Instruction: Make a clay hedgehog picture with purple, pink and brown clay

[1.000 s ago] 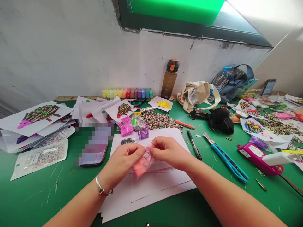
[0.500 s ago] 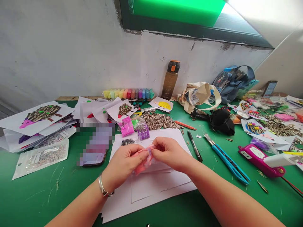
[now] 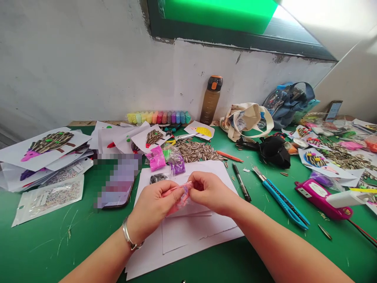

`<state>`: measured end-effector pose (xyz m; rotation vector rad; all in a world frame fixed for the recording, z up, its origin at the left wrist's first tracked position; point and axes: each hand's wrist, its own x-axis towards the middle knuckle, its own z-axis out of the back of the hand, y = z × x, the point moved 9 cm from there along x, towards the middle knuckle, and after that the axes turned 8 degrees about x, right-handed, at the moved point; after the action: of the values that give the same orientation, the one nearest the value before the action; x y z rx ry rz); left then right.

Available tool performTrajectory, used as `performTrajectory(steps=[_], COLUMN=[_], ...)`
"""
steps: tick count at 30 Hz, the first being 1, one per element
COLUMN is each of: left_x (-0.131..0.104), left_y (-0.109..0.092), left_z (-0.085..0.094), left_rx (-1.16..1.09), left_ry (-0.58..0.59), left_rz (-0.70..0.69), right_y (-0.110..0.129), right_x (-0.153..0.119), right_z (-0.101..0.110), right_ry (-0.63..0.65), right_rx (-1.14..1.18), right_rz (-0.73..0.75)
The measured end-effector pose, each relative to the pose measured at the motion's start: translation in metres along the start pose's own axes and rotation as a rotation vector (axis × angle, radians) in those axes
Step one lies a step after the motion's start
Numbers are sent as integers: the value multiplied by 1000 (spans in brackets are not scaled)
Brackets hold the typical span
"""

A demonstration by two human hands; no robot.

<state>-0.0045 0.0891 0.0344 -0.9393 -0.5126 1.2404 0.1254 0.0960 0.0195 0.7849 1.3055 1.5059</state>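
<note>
Both hands meet over white paper [image 3: 203,232] at the middle of the green table. My left hand [image 3: 159,202] is closed round a small pink packet [image 3: 180,197] in clear wrapping. The fingertips of my right hand [image 3: 207,192] pinch the same packet at its right end. Just beyond the hands lie a magenta packet [image 3: 156,158], a purple packet [image 3: 178,166] and a black packet [image 3: 159,177].
Behind the packets lies a heap of striped seeds [image 3: 197,150], with a brown bottle [image 3: 210,100] by the wall. To the right are a black pen [image 3: 241,182], blue tweezers [image 3: 284,202] and a magenta glue gun [image 3: 322,198]. A phone [image 3: 119,184] and stacked pictures [image 3: 50,145] lie left.
The hands have barely moved and still grip the pink packet, of which less shows below the left fingers. The whole view has shifted slightly.
</note>
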Motion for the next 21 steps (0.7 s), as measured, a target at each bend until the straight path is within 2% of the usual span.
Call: performTrajectory(steps=[5, 8, 14, 21], left_x=[-3, -3, -1, -1], left_y=[0, 2, 3, 2], left_z=[4, 4, 10, 8], left_rx=[-8, -6, 31, 47], left_ry=[-44, -48, -97, -80], left_rz=[5, 4, -9, -5], right_y=[5, 4, 1, 5], right_x=[-1, 1, -1, -1], right_z=[5, 4, -2, 1], right_ry=[-107, -83, 55, -3], right_rx=[-42, -17, 75, -50], right_rz=[28, 11, 21, 61])
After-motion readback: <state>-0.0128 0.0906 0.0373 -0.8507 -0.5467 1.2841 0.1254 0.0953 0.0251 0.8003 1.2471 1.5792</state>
